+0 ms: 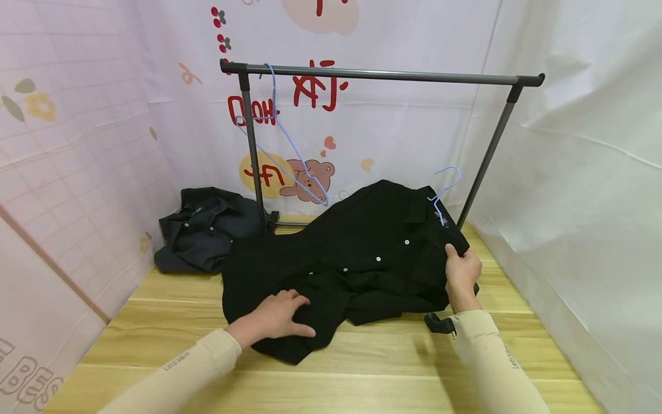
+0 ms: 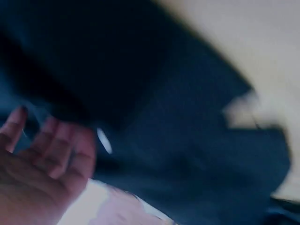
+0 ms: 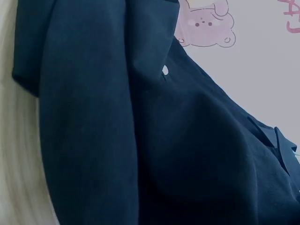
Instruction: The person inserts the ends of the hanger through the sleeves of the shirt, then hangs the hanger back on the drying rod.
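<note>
A black short-sleeved shirt (image 1: 331, 247) with white buttons lies spread sideways on the wooden table, its collar toward the right. The hook of a blue hanger (image 1: 449, 183) sticks out at the collar; the hanger's lower part is hidden inside the shirt. My right hand (image 1: 462, 270) pinches the shirt near its shoulder, thumb on top. Over the shirt's lower front is my left hand (image 1: 279, 315), fingers loosely bent and thumb apart. In the left wrist view that hand (image 2: 51, 164) is beside the dark cloth, blurred. The right wrist view shows shirt cloth (image 3: 89, 112) but no hand.
A dark grey folded shirt (image 1: 207, 230) lies at the back left. Behind the black shirt stands a dark metal clothes rack (image 1: 383, 75), with another blue hanger (image 1: 289, 141) on its bar at the left. Printed cloth walls (image 1: 579, 144) enclose the table (image 1: 383, 368).
</note>
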{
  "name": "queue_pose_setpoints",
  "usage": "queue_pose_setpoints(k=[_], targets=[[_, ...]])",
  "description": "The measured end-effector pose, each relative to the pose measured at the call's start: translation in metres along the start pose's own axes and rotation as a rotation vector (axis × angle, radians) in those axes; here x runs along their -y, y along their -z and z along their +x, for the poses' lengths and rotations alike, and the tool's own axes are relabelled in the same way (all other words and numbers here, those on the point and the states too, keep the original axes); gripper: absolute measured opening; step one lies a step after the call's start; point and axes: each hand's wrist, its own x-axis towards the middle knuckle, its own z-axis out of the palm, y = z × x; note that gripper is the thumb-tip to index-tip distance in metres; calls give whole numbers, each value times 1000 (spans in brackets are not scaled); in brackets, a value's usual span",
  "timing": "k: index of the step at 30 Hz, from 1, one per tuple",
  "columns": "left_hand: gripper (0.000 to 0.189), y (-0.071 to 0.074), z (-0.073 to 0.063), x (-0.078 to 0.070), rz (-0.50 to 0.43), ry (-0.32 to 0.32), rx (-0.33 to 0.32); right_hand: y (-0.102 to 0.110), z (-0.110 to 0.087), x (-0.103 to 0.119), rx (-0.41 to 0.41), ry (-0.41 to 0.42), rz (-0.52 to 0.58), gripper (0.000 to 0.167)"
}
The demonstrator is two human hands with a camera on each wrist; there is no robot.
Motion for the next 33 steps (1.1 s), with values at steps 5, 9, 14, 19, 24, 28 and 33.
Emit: queue_pose_setpoints(k=[5, 9, 14, 19, 24, 28, 33], targets=[[50, -21, -5, -18, 262, -136, -114, -1, -3, 3, 39, -76, 76, 30], [11, -16, -2, -11, 289, -196, -246, 0, -5, 3, 81, -106, 107, 23], [4, 17, 2, 14, -14, -36, -324, 2, -8, 3, 83, -86, 130, 23], [13, 64, -9, 43, -319, 190, -511, 4, -8, 5, 41, -73, 176, 27], [16, 87, -29, 71, -412, 305, -666, 5, -9, 5, 40, -102, 243, 33], [16, 88, -44, 86, -409, 332, -632, 6, -9, 4, 21, -117, 273, 29], [19, 75, -58, 93, -490, 221, -353, 8, -8, 4, 11, -107, 272, 29]])
